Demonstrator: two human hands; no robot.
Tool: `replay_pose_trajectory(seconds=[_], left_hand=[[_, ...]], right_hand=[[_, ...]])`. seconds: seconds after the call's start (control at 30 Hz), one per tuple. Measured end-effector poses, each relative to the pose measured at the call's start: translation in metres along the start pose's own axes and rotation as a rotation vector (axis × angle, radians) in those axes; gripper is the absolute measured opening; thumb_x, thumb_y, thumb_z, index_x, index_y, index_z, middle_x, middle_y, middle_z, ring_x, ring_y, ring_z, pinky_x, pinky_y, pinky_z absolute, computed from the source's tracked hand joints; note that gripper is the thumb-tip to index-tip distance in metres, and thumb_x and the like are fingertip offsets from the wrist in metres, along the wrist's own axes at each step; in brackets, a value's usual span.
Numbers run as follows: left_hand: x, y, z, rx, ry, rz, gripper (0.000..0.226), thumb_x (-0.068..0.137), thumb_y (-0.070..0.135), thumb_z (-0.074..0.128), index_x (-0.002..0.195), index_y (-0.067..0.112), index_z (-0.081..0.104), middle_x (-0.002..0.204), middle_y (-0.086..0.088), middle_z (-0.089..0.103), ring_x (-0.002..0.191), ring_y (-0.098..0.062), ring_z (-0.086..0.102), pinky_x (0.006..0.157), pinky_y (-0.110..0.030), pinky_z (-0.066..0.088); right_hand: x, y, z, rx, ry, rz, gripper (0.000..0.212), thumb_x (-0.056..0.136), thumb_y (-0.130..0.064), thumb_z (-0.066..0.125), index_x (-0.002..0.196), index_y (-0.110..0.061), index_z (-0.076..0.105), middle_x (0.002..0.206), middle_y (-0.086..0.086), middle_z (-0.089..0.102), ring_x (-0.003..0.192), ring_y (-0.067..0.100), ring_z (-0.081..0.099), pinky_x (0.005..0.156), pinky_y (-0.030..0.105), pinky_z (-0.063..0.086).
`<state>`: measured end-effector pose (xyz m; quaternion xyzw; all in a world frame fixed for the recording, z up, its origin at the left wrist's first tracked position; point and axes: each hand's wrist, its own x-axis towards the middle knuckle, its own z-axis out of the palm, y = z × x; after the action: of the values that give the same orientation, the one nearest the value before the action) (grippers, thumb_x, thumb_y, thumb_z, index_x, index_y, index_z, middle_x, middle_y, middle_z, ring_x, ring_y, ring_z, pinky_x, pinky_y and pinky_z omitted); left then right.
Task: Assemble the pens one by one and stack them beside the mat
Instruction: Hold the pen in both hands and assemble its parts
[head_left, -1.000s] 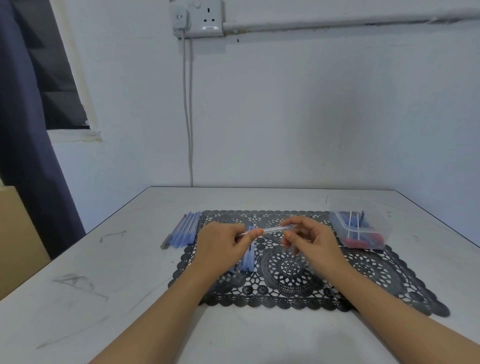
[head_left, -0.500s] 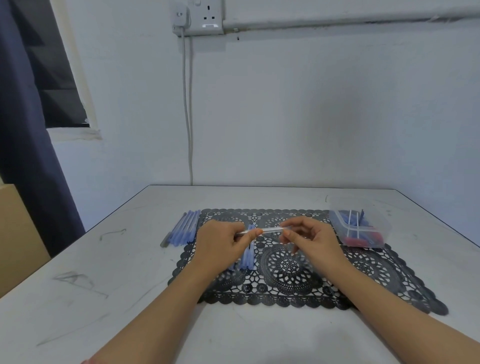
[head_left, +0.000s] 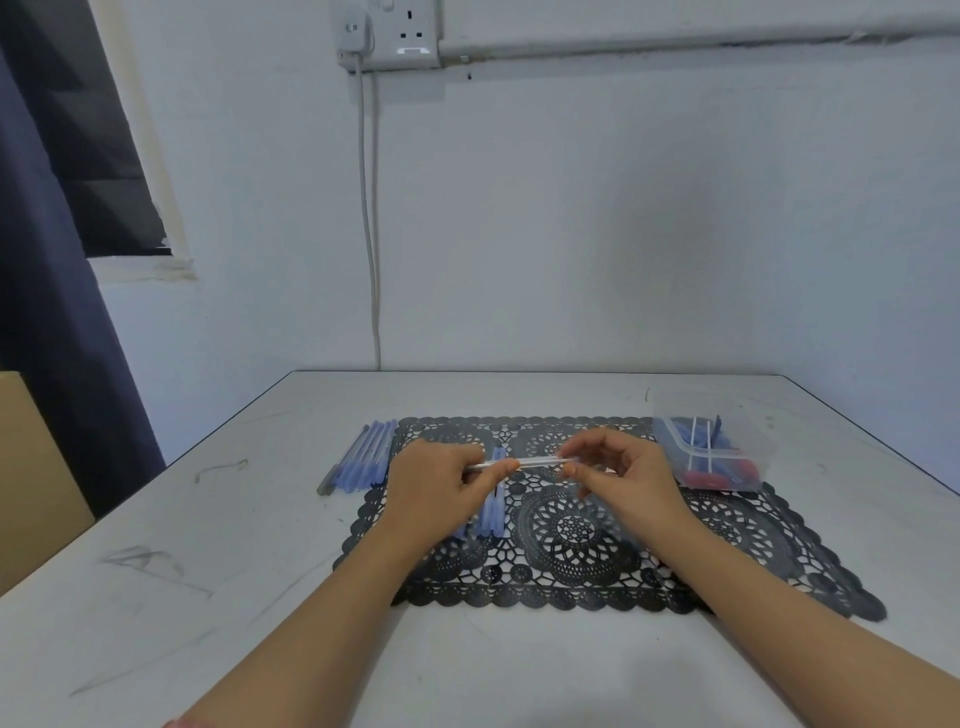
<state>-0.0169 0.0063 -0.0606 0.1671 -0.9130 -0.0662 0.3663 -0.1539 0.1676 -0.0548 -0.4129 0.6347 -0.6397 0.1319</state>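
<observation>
A clear pen barrel is held level above the black lace mat. My left hand pinches its left end and my right hand pinches its right end. Under my left hand lie a few loose blue pen parts on the mat, partly hidden. Several assembled blue pens lie side by side on the table just off the mat's left edge.
A clear plastic box with red and blue pen parts stands at the mat's far right corner. The white table meets the wall behind. A dark curtain hangs at the left.
Both hands stay on the barrel above the mat; my right fingers have shifted slightly along its right end. The view has tilted down a little.
</observation>
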Motion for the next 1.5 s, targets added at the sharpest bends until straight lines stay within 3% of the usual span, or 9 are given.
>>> replay_pose_trajectory(seconds=[0.1, 0.3, 0.47, 0.63, 0.77, 0.9, 1.0, 1.27, 1.5], left_hand=[[0.001, -0.004, 0.001, -0.006, 0.024, 0.003, 0.06, 0.081, 0.072, 0.039, 0.044, 0.025, 0.033, 0.035, 0.009, 0.03, 0.036, -0.006, 0.032, 0.043, -0.013, 0.023], [0.001, -0.01, 0.003, 0.004, 0.047, 0.007, 0.063, 0.08, 0.074, 0.032, 0.045, 0.022, 0.033, 0.035, 0.007, 0.028, 0.035, -0.007, 0.029, 0.042, -0.015, 0.025], [0.002, -0.011, 0.004, 0.027, 0.038, 0.008, 0.062, 0.079, 0.074, 0.033, 0.043, 0.023, 0.029, 0.034, 0.007, 0.026, 0.034, -0.005, 0.028, 0.041, -0.017, 0.027], [0.001, -0.012, 0.006, 0.05, 0.01, 0.012, 0.062, 0.078, 0.075, 0.035, 0.044, 0.023, 0.031, 0.034, 0.007, 0.028, 0.034, -0.003, 0.028, 0.04, -0.019, 0.025], [0.001, -0.013, 0.009, 0.048, -0.003, -0.006, 0.065, 0.077, 0.077, 0.03, 0.047, 0.019, 0.038, 0.037, 0.006, 0.035, 0.037, -0.005, 0.034, 0.044, -0.024, 0.037], [0.001, -0.012, 0.007, 0.015, -0.006, -0.002, 0.063, 0.078, 0.076, 0.03, 0.046, 0.022, 0.036, 0.037, 0.006, 0.034, 0.037, -0.006, 0.034, 0.043, -0.018, 0.027], [0.001, -0.011, 0.007, -0.004, -0.006, -0.001, 0.061, 0.078, 0.075, 0.031, 0.046, 0.024, 0.036, 0.037, 0.006, 0.035, 0.037, -0.007, 0.034, 0.043, -0.018, 0.03], [0.0, -0.012, 0.008, -0.038, 0.006, 0.018, 0.062, 0.08, 0.073, 0.034, 0.048, 0.02, 0.042, 0.038, 0.006, 0.037, 0.038, -0.008, 0.036, 0.042, -0.017, 0.029], [0.001, -0.012, 0.007, -0.025, -0.002, 0.015, 0.06, 0.08, 0.073, 0.033, 0.046, 0.023, 0.037, 0.037, 0.008, 0.035, 0.037, -0.007, 0.035, 0.043, -0.016, 0.028]], right_hand=[[0.001, 0.0, -0.002, -0.049, 0.032, 0.017, 0.02, 0.075, -0.001, 0.071, 0.08, -0.02, 0.072, 0.078, 0.003, 0.07, 0.06, 0.017, 0.063, 0.064, 0.034, 0.056], [0.003, 0.002, -0.006, -0.299, 0.03, -0.121, 0.026, 0.083, -0.006, 0.065, 0.089, -0.031, 0.07, 0.082, -0.008, 0.068, 0.068, 0.002, 0.061, 0.065, 0.017, 0.052], [0.005, 0.009, -0.009, -0.655, -0.057, -0.316, 0.029, 0.09, -0.005, 0.054, 0.11, -0.02, 0.067, 0.087, -0.01, 0.057, 0.067, -0.003, 0.049, 0.063, 0.008, 0.04], [0.007, 0.014, -0.011, -0.863, -0.171, -0.413, 0.026, 0.094, -0.01, 0.048, 0.114, -0.014, 0.063, 0.094, -0.012, 0.05, 0.077, -0.006, 0.042, 0.072, 0.008, 0.037], [0.007, 0.012, -0.012, -0.902, -0.184, -0.46, 0.024, 0.093, -0.008, 0.048, 0.111, -0.013, 0.063, 0.094, -0.012, 0.052, 0.08, -0.002, 0.044, 0.073, 0.02, 0.044], [0.006, 0.01, -0.013, -0.877, -0.17, -0.503, 0.024, 0.091, -0.01, 0.045, 0.104, -0.013, 0.065, 0.09, -0.018, 0.048, 0.07, -0.013, 0.041, 0.065, 0.009, 0.037], [0.005, 0.008, -0.013, -0.857, -0.181, -0.504, 0.023, 0.09, -0.009, 0.046, 0.102, -0.012, 0.066, 0.089, -0.019, 0.048, 0.069, -0.013, 0.047, 0.059, 0.004, 0.034], [0.006, 0.007, -0.014, -0.829, -0.179, -0.541, 0.037, 0.088, -0.023, 0.035, 0.101, -0.01, 0.067, 0.086, -0.021, 0.047, 0.076, -0.019, 0.049, 0.063, -0.001, 0.036], [0.006, 0.007, -0.017, -0.848, -0.143, -0.534, 0.025, 0.09, -0.018, 0.048, 0.106, -0.013, 0.068, 0.083, -0.021, 0.048, 0.059, -0.015, 0.04, 0.055, 0.003, 0.029]])
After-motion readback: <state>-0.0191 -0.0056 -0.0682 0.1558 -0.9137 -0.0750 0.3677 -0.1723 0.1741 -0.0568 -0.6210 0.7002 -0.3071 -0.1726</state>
